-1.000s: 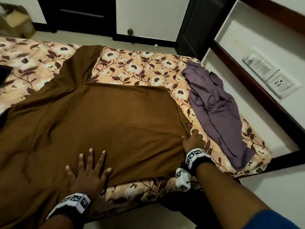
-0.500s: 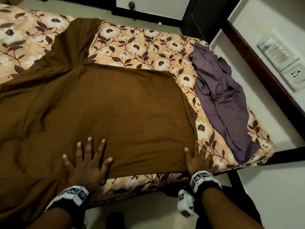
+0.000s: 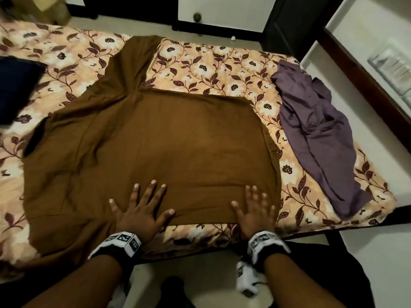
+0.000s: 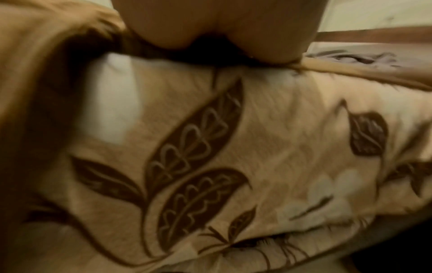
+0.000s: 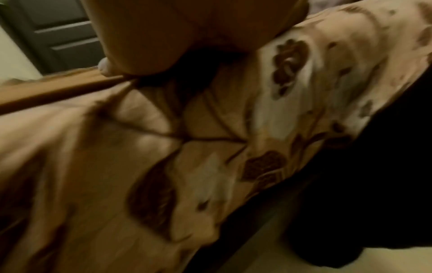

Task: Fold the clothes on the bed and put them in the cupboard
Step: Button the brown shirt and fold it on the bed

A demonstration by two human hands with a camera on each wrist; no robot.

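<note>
The head view gave the whole layout: a big brown fabric garment point(image 3: 155, 147) was spread flat over the peach floral bedsheet point(image 3: 211, 70), one sleeve angled away from the near bed edge. Left hand point(image 3: 138, 210) and right hand point(image 3: 255, 212) both lay palm-down at its near hem, grip released, fingers straight and spread, nothing pinched. A crumpled purple cloth garment point(image 3: 315, 134) sat just beside the brown one, toward the wall side, not touching it as far as I could see. The wrist views were blurry and only showed the heel of each palm plus the sheet's leaf print up close. The brown fabric looked mostly smooth under the hands, more wrinkled toward its left end.
</note>
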